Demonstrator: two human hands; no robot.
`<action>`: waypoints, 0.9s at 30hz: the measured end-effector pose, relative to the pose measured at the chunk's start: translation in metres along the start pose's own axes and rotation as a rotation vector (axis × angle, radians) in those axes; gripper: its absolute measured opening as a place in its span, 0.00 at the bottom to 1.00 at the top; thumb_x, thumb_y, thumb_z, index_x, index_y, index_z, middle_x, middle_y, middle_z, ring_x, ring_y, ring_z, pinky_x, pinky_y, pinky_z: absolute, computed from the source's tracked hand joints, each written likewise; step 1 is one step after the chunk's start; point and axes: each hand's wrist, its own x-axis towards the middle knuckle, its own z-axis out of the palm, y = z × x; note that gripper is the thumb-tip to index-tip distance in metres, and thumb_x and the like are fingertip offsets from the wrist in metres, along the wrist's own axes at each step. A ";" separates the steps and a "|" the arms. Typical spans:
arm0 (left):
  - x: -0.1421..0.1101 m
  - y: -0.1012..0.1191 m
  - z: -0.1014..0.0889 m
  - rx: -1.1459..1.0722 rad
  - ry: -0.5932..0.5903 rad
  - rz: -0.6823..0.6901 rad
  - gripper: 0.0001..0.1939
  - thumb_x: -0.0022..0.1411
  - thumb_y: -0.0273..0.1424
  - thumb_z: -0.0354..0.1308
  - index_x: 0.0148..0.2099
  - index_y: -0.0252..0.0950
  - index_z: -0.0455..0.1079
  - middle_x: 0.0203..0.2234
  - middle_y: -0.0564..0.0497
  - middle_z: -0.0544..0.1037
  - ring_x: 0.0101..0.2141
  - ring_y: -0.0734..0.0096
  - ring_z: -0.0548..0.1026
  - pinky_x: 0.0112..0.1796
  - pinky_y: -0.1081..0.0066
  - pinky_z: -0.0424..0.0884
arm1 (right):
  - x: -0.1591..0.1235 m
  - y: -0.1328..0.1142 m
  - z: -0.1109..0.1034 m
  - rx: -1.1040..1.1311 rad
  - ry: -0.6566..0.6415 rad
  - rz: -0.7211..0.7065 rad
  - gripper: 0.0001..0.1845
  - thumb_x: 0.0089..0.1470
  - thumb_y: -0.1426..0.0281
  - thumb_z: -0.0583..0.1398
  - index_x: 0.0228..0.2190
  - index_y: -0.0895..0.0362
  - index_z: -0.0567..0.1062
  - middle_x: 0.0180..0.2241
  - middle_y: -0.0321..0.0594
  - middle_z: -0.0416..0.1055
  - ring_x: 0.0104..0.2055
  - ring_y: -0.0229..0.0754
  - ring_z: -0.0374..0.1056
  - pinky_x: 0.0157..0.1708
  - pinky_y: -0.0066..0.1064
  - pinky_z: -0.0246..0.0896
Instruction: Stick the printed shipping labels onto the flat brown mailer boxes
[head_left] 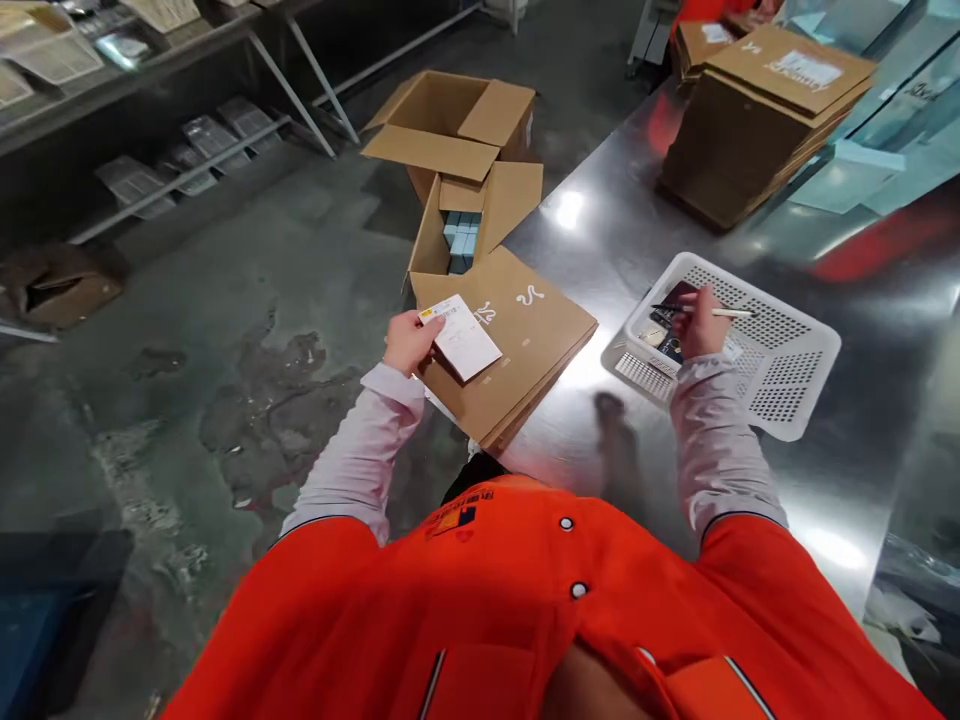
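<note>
- White printed paper [469, 345] is pinched by the left hand [409, 342] over flat brown cardboard [547, 330].
- Right hand [703, 328] pinches a slim pen [733, 313] at a white plastic basket [831, 345].
- Beyond the left: pale-blue boxes [463, 240] inside an unclosed brown carton [514, 203].

Left hand [411, 340] out front with fingers closed in a pinch, right hand [703, 320] curled well apart, both forearms angled forward!
</note>
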 end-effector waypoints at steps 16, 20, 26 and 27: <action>-0.006 -0.045 0.000 0.477 -0.096 0.759 0.13 0.64 0.38 0.54 0.43 0.46 0.79 0.59 0.46 0.68 0.57 0.48 0.61 0.52 0.48 0.54 | -0.107 -0.103 0.280 -0.114 -0.562 0.013 0.30 0.38 0.44 0.66 0.15 0.58 0.65 0.13 0.31 0.62 0.16 0.29 0.55 0.15 0.23 0.48; -0.004 -0.044 -0.003 0.441 -0.108 0.769 0.14 0.65 0.38 0.53 0.45 0.46 0.78 0.57 0.45 0.70 0.58 0.48 0.60 0.52 0.48 0.52 | -0.105 -0.090 0.295 -0.226 -0.451 -0.179 0.28 0.44 0.52 0.66 0.13 0.57 0.59 0.13 0.28 0.56 0.18 0.28 0.51 0.19 0.24 0.45; -0.003 -0.044 -0.005 0.450 -0.122 0.777 0.14 0.65 0.38 0.52 0.46 0.48 0.77 0.59 0.48 0.68 0.57 0.49 0.61 0.53 0.48 0.52 | -0.107 -0.073 0.305 -0.223 -0.376 -0.286 0.26 0.53 0.62 0.59 0.13 0.55 0.53 0.13 0.27 0.48 0.19 0.29 0.46 0.22 0.26 0.45; -0.003 -0.045 -0.004 0.453 -0.123 0.777 0.13 0.65 0.38 0.52 0.46 0.48 0.77 0.60 0.48 0.67 0.57 0.49 0.60 0.53 0.48 0.51 | -0.107 -0.071 0.306 -0.224 -0.366 -0.294 0.26 0.54 0.61 0.59 0.14 0.55 0.53 0.14 0.27 0.48 0.19 0.29 0.46 0.22 0.26 0.45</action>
